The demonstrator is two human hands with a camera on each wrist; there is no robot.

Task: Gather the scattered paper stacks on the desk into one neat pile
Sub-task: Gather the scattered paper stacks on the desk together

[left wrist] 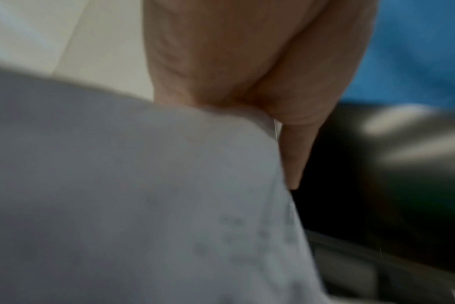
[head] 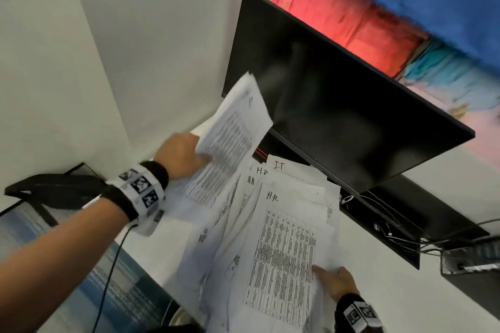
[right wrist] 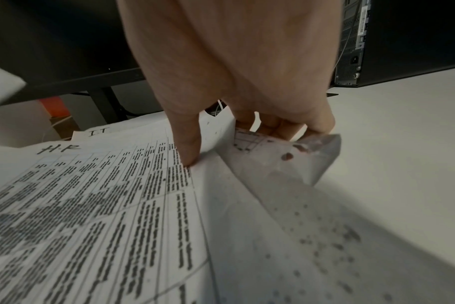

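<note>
The right hand (head: pixel 336 282) sits at the bottom of the head view, wearing a black wrist strap with printed square markers (head: pixel 358 313). Its thumb lies on top of the white printed sheets marked "H.R" (head: pixel 281 257) while the other fingers (right wrist: pixel 278 128) curl under the right-hand edge, so the hand pinches the margin of these sheets and lifts it off the white desk top (head: pixel 400 284); the right wrist view shows the edge folded up over the fingers. These sheets are the top of a loose fan of white printed paper stacks (head: pixel 235 230) lying overlapped and askew on the desk, in front of the black flat monitor (head: pixel 338 105); among them is a sheet marked "I.T" (head: pixel 284 167) at the far end, near the monitor's foot.

The left hand (head: pixel 181 155), with a matching marker strap, is raised over the far left of the fan and grips a separate bundle of white printed pages (head: pixel 234 127), thumb on the printed face; the fingers behind cannot be seen in the head view. The bundle tilts upward, its far corner crossing the monitor's lower left edge. The left wrist view is blurred and shows only the pale paper (left wrist: pixel 143 195) against the hand.

Behind the monitor hangs a red and blue cloth (head: pixel 378 8). A black computer case (right wrist: pixel 403 41) stands on the desk at the right
</note>
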